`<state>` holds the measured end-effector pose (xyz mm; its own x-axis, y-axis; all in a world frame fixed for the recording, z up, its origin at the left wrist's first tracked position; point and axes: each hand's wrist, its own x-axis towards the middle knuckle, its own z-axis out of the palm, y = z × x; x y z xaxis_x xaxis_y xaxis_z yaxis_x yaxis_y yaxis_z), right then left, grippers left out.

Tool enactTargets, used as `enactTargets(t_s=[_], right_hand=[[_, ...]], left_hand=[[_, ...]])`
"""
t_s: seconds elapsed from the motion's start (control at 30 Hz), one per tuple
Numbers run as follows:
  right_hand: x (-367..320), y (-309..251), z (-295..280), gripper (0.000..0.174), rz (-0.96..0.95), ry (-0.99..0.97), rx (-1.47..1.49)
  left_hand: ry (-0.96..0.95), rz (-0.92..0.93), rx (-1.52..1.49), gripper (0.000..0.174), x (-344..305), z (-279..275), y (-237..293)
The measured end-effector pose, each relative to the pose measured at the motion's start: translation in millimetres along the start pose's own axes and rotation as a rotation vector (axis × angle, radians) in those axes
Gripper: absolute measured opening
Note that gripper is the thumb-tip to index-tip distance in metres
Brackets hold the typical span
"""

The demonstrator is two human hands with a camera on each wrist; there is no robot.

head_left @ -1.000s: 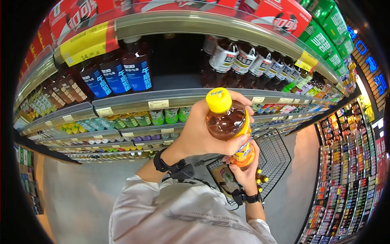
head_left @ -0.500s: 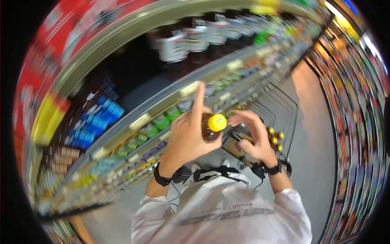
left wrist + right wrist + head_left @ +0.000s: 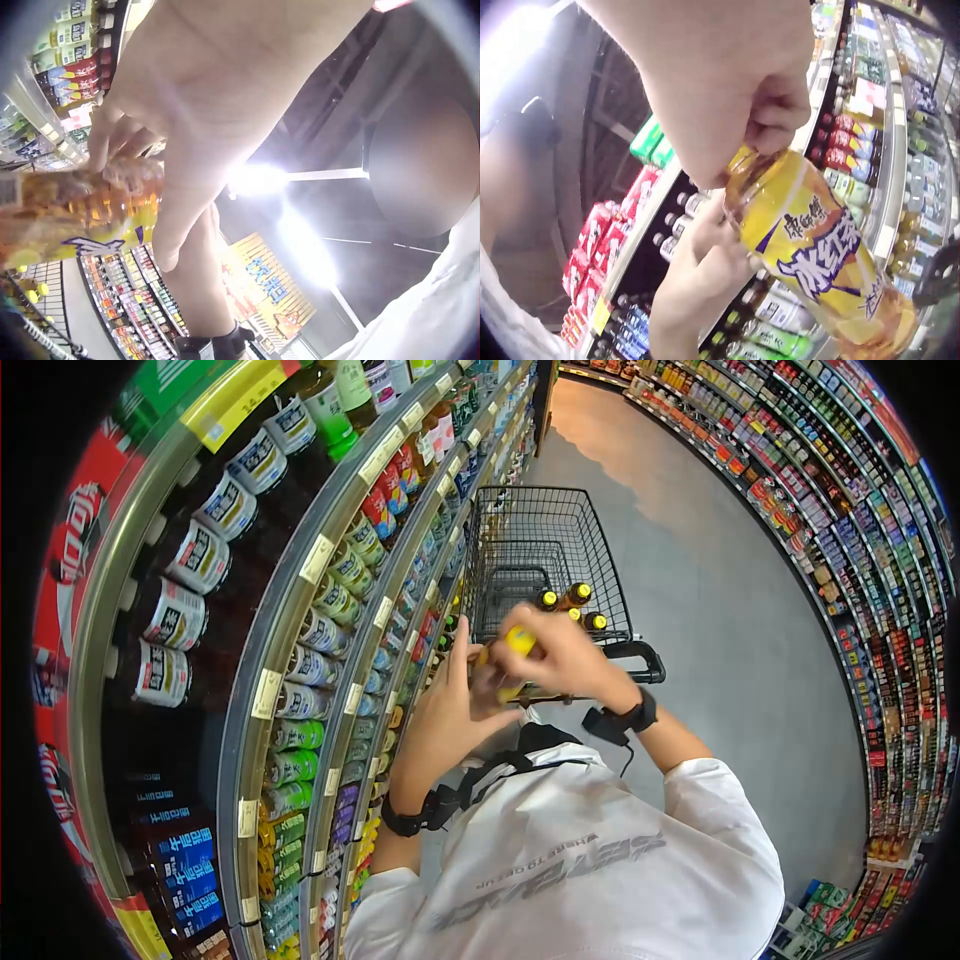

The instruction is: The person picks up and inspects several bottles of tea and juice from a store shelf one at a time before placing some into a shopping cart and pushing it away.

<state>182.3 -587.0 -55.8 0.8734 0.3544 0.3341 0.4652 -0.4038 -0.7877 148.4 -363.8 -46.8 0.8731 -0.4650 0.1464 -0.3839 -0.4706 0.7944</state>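
Observation:
A bottle of iced tea (image 3: 821,251) with a yellow label and amber drink is held in front of the person's chest. My right hand (image 3: 568,652) grips it at the neck end, fingers curled around the top in the right wrist view. Close beside the bottle is my left hand (image 3: 438,710), its index finger straight and its thumb spread apart. The left wrist view shows the bottle (image 3: 90,210) lying across, past the left thumb. In the head view the bottle is blurred and partly covered by the fingers.
A black wire shopping cart (image 3: 606,550) stands ahead, with several yellow-capped bottles (image 3: 579,593) near its handle (image 3: 640,660). Drink shelves (image 3: 290,600) run along the left, close to the left arm. Another stocked shelf (image 3: 800,560) curves along the right, across the grey floor (image 3: 690,560).
The view has turned right along the aisle, bringing the cart ahead. The left hand held the bottle earlier; now the right hand grips its top and the left fingers have spread away.

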Motion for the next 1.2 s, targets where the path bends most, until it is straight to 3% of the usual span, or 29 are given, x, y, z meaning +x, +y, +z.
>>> enactTargets(t_s=[0.07, 0.13, 0.2, 0.23, 0.37, 0.57, 0.77, 0.87, 1.0, 1.07, 1.1, 1.17, 1.2], right_hand=[[3.8, 21.9, -30.0, 0.022, 0.069, 0.224, -0.026], [7.3, 54.0, -64.2, 0.022, 0.221, 0.328, -0.031], [12.5, 89.1, -89.3, 0.024, 0.216, 0.424, -0.094], [14.2, 112.0, -99.5, 0.025, 0.246, 0.410, -0.133], [18.8, 209.9, -118.2, 0.028, 0.386, 0.379, -0.321], [1.6, 358.3, -114.3, 0.037, 0.586, 0.331, -0.517], [-30.2, 452.1, -93.6, 0.037, 0.658, 0.155, -0.554], [-43.9, 482.0, -78.8, 0.036, 0.655, 0.067, -0.516], [-40.1, 479.3, -74.1, 0.036, 0.589, 0.086, -0.542], [-51.6, 525.3, -77.3, 0.044, 0.527, 0.009, -0.514], [-43.5, 494.2, -84.1, 0.047, 0.647, 0.013, -0.431], [-98.0, 718.9, -84.1, 0.055, 0.206, -0.259, -0.618], [-90.1, 674.4, -87.9, 0.056, 0.369, -0.198, -0.505]], left_hand=[[0.015, -0.019, -0.033, 0.111, 6.5, -3.6, 0.4], [0.056, -0.094, -0.094, 0.082, 6.5, -9.4, -4.8], [0.102, -0.137, -0.098, 0.070, 6.0, -15.4, -12.5], [0.143, -0.185, -0.092, 0.058, 6.9, -20.5, -5.2], [0.243, -0.276, -0.066, 0.046, 5.0, -32.2, 0.3], [0.430, -0.373, 0.017, 0.040, -10.0, -42.6, -10.7], [0.535, -0.503, 0.042, 0.036, -24.5, -43.6, -16.5], [0.608, -0.549, 0.042, 0.035, -29.9, -39.3, -17.4], [0.760, -0.592, 0.008, 0.027, -32.1, -34.5, -19.2], [0.769, -0.582, -0.030, 0.024, -37.6, -33.5, -25.6], [0.820, -0.562, -0.035, 0.022, -38.9, -32.8, -26.0], [0.932, -0.518, -0.037, 0.019, -42.5, -36.9, -26.5], [0.991, -0.493, -0.036, 0.018, -44.1, -41.3, -26.4]])
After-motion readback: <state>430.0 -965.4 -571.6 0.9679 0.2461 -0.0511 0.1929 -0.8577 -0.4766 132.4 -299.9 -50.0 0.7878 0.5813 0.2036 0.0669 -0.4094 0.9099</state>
